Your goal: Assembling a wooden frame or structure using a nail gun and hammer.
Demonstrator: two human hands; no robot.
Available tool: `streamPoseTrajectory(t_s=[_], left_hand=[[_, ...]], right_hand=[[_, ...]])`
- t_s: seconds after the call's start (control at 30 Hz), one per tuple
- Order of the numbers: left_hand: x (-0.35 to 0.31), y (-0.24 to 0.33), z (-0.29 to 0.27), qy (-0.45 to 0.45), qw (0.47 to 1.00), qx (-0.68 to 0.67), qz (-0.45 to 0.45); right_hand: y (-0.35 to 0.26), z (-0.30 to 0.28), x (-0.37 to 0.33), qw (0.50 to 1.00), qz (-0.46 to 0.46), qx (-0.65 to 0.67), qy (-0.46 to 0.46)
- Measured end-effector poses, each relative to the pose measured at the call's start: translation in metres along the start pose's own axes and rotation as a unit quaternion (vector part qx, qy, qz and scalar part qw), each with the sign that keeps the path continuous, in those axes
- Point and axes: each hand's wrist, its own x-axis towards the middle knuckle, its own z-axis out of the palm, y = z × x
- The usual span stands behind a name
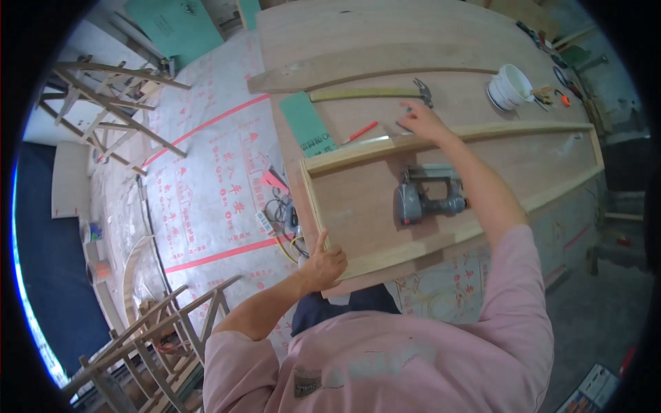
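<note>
A long, narrow wooden frame [313, 199] lies on the plywood-topped bench in front of me. My left hand [325, 265] grips its near left corner, thumb up along the short end piece. Over the far rail, my right hand [421, 124] reaches out with its fingers apart, close to the head of a claw hammer [365, 93] with a yellowish handle. Inside the frame lies a grey and black nail gun [430, 199], under my right forearm. A red pencil [361, 132] and a green card [306, 122] with dark print rest beyond the frame's left end.
A curved wooden board [372, 62] lies across the bench behind the hammer. At the far right stands a white bucket [508, 88] beside small tools. Wooden trestles [113, 103] occupy the left side. Cables [281, 213] lie on the printed floor sheeting [206, 186] by the bench.
</note>
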Motion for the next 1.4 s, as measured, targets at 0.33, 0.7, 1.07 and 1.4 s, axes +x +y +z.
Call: streamPoseTrajectory(t_s=[0.33, 0.7, 1.07, 1.4], left_hand=[[-0.004, 0.006, 0.018, -0.008, 0.999, -0.039, -0.020], [-0.007, -0.008, 0.024, 0.008, 1.000, 0.008, 0.027], [-0.031, -0.001, 0.051, 0.214, 0.966, -0.086, -0.116], [-0.030, -0.006, 0.055, 0.304, 0.941, -0.127, -0.074]], right_hand=[[0.047, 0.044, 0.156, 0.941, 0.268, 0.205, -0.017], [-0.016, -0.070, 0.045, 0.875, 0.109, 0.459, 0.107], [-0.170, -0.030, -0.279, 0.975, 0.175, -0.028, -0.132], [-0.157, 0.075, -0.219, 0.924, -0.039, -0.182, -0.333]])
